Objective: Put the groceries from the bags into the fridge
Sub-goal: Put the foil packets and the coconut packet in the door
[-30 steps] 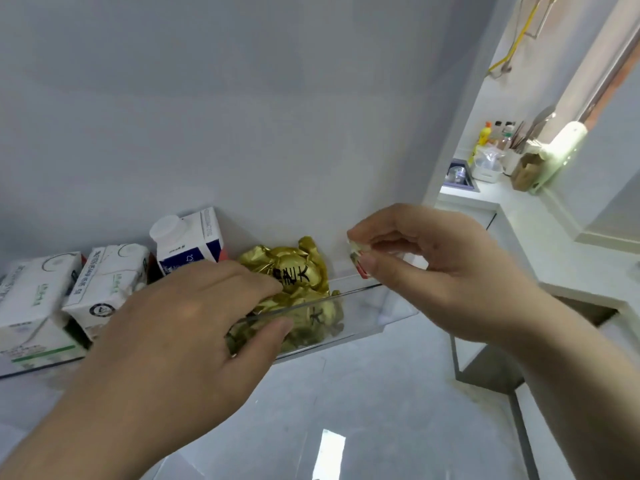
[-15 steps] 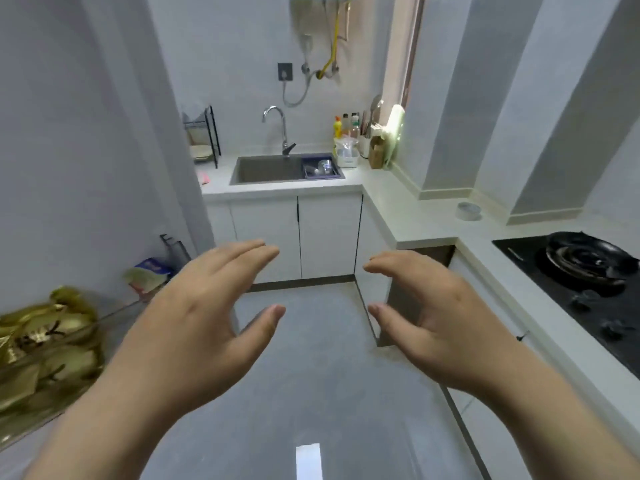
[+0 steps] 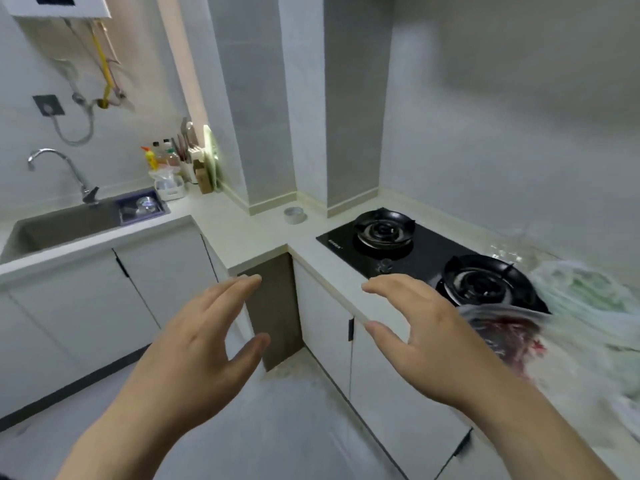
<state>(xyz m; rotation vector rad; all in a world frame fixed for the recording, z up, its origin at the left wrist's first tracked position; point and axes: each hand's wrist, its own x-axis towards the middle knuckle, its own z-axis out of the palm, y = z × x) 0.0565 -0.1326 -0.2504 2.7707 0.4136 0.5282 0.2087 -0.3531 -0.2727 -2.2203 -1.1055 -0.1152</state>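
- The left hand [image 3: 194, 344] and right hand [image 3: 426, 337] are held wide, empty.
- A clear plastic bag of red contents [image 3: 509, 336] is seen near right, beside the black gas hob [image 3: 433, 251].
- Its thin film could be torn if snatched.

1. The pale countertop [image 3: 242, 237] in front of me is L-shaped, running along the far left wall, turning a corner and coming near on the right.
2. Far left, a steel sink [image 3: 62, 230] is set into it, with a faucet [image 3: 65, 171] at its back rim and a blue-rimmed tray [image 3: 125, 216] at its right end.
3. Right of the sink, a white tub [image 3: 169, 190], bottles [image 3: 159, 155], a knife block [image 3: 194, 164] and an upright cutting board [image 3: 211, 157] crowd the wall.
4. A small round grey object [image 3: 295, 215] sits alone by the columns.
5. On the right is a black two-burner gas hob [image 3: 429, 258].
6. Near right, just beside the hob, lies a clear bag [image 3: 509, 334] holding something red, with blurred pale green bags [image 3: 588, 299] to its right.
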